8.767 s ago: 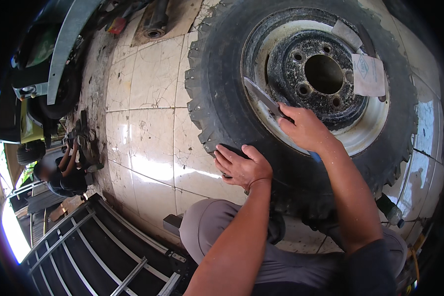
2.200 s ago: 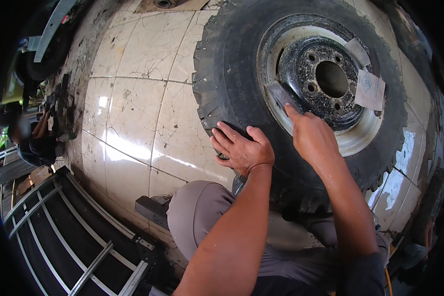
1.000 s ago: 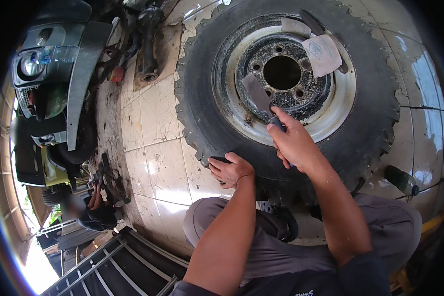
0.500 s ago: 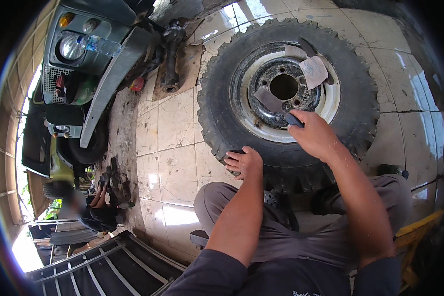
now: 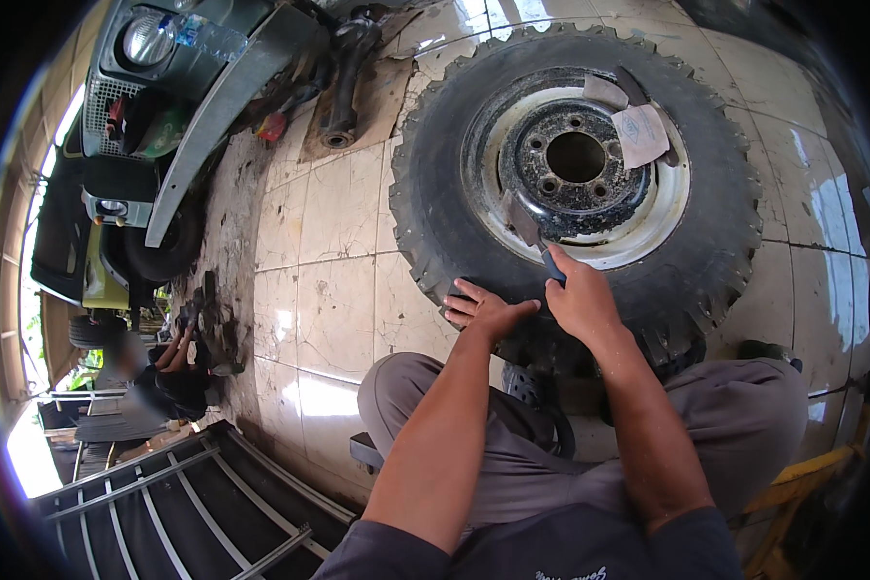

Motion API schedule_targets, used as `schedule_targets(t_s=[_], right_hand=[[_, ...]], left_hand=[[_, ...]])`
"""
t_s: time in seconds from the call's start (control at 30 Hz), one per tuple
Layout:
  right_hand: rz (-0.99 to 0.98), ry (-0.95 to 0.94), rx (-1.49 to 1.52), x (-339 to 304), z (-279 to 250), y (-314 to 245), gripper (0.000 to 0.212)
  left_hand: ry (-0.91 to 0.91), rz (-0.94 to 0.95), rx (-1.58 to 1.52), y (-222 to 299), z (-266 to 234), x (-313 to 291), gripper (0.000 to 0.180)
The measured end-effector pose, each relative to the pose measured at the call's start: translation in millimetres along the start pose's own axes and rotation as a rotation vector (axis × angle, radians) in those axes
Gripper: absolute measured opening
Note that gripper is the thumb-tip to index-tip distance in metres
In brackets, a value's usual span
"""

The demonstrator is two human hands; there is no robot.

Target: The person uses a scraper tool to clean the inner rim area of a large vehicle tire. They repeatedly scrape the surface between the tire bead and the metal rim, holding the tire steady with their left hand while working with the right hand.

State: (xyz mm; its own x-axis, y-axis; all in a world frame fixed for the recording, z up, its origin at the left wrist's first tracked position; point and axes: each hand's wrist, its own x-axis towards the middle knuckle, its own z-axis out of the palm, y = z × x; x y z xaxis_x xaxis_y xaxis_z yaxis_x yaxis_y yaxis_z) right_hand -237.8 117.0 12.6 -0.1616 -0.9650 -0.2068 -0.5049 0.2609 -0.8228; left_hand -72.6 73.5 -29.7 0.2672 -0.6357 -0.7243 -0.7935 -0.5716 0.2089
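Observation:
A large knobbly tyre lies flat on the floor in front of my knees. Its steel rim faces up, with patchy black and white paint and dirt. My right hand grips the dark blue handle of a scraper; the blade lies against the near-left part of the rim. Resting on the tyre's near-left sidewall, my left hand is open with fingers spread. Two pieces of sandpaper lie on the far-right part of the rim, beside a dark, long, flat tool partly covered by them.
At the left stands a vehicle front with a headlight and a grey metal bumper. A greasy axle part lies on a board. Another person crouches at far left. A slatted metal frame stands lower left, a yellow bar lower right.
My right hand has drawn the scraper left and towards me, from the hub area to the near-left rim. My left hand stays on the tyre, its thumb now stretched out. The whole view has shifted slightly.

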Motion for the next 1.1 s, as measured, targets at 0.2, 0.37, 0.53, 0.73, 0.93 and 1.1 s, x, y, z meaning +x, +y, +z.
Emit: schedule_targets(t_s=[0.2, 0.37, 0.53, 0.73, 0.93, 1.1], right_hand=[[-0.038, -0.007, -0.145, 6.6, 13.1, 3.8, 0.054], [-0.11, 0.006, -0.319, 0.0, 27.8, 0.4, 0.053], [-0.205, 0.082, -0.337, -0.2, 36.9, -9.1, 0.053], [-0.187, 0.045, -0.465, 0.4, 41.0, -8.2, 0.052], [-0.165, 0.085, -0.458, -6.3, 41.2, -3.2, 0.052], [-0.209, 0.059, -0.508, -5.2, 44.6, -17.8, 0.051]], left_hand=[[-0.042, 0.029, 0.003, 2.6, -1.5, -0.9, 0.16], [-0.057, 0.06, 0.032, 2.9, -4.6, -4.2, 0.162], [-0.177, 0.075, 0.2, 0.2, -19.1, -16.1, 0.163], [-0.161, 0.074, 0.228, -5.1, -13.7, -14.7, 0.162], [-0.156, 0.126, 0.113, -9.6, -14.4, -18.5, 0.163], [-0.141, 0.118, 0.101, -10.6, -12.5, -16.1, 0.163]])
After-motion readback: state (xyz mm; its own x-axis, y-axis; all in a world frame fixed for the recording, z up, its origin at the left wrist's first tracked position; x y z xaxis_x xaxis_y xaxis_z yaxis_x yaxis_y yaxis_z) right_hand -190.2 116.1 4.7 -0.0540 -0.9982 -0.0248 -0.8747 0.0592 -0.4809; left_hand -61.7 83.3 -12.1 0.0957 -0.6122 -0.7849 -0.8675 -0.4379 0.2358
